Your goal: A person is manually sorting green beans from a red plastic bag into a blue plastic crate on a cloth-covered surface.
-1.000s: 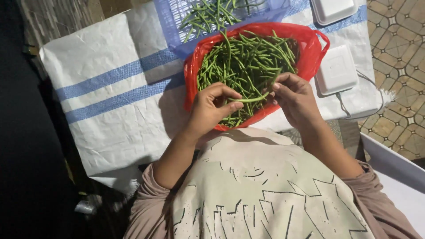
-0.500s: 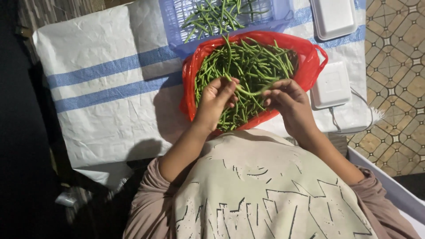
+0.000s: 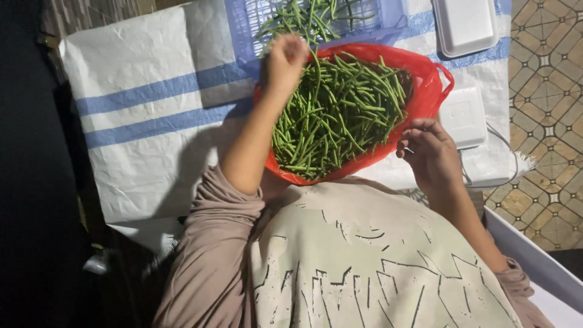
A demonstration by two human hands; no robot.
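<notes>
A red plastic bag [image 3: 425, 97] lies open on my lap, full of long green beans [image 3: 340, 115]. My left hand [image 3: 284, 59] is raised over the bag's far left rim, beside the blue basket [image 3: 243, 24]. Its fingers are closed, and a single green bean seems to hang down from them. My right hand [image 3: 428, 152] hovers off the bag's right edge with its fingers curled and thumb against forefinger. Nothing clearly shows in it.
The blue basket holds more green beans [image 3: 310, 15]. A white woven sack with blue stripes [image 3: 146, 115] covers the surface beneath. Two white foam trays [image 3: 464, 24] [image 3: 464, 115] lie to the right. A patterned tile floor [image 3: 546, 91] is at the far right.
Both hands were together on one bean over the bag. My left hand has since lifted away to the blue basket, and my right hand has drawn back to the bag's right side.
</notes>
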